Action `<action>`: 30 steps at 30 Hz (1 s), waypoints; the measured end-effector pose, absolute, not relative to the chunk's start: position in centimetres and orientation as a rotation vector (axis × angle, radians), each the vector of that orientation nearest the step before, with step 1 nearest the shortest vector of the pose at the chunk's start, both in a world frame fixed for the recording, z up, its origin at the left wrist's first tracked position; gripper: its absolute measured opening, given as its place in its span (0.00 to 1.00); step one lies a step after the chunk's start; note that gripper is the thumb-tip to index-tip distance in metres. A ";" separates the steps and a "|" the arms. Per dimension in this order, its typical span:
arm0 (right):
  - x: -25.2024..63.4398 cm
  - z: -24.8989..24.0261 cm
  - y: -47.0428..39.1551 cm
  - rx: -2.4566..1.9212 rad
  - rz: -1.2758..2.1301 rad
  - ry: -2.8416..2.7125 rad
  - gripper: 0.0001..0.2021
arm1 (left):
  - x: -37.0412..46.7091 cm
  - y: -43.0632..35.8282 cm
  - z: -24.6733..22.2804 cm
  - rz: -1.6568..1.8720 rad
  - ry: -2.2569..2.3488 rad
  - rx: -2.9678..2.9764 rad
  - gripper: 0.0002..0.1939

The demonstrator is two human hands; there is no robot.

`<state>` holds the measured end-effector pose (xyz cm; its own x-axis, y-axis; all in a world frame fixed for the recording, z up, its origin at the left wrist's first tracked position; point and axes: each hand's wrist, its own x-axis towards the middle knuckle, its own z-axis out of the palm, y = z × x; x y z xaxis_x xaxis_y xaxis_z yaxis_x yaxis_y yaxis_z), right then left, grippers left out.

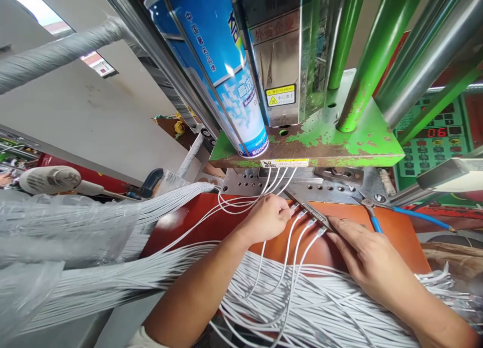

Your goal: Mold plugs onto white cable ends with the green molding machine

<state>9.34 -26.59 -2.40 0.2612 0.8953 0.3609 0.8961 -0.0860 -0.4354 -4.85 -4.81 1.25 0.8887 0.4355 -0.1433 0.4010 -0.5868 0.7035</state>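
Observation:
My left hand point(268, 218) is closed in a pinch on a cable connector point(295, 206) at the left end of a narrow metal mould bar point(311, 213). More white cables point(291, 232) run from clear plugs seated along the bar's near side. At the bar's right end, my right hand point(354, 243) grips it, fingers along the edge; its thumb is partly hidden. Just beyond, several white cables point(279, 179) come out from under the green press plate point(332, 157). The bar is tilted over the orange-brown work surface point(324, 252).
Blue-handled pliers point(373, 214) lie to the right. A thick heap of white cables point(294, 297) covers the near side, with wrapped bundles point(94, 227) at left. A blue spray can point(222, 71) stands on the press. Green columns point(373, 61) and a control panel point(430, 137) are at right.

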 end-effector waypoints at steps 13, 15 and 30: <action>9.3 -1.2 -27.0 -1.825 0.183 -1.677 0.12 | -4.1 -5.7 2.3 -0.159 0.857 1.632 0.09; 9.2 -1.2 -27.1 -1.818 0.199 -1.676 0.12 | -3.9 -5.7 2.2 -0.157 0.848 1.592 0.10; 9.1 -2.3 -26.0 -2.000 0.094 -1.448 0.12 | -6.0 -9.4 4.8 0.316 0.443 2.680 0.12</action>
<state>9.13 -25.95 -2.26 0.3848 0.8697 0.3091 0.8222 -0.1708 -0.5429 -6.02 -9.42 4.79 0.9240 0.3505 0.1529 0.2591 -0.8678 0.4240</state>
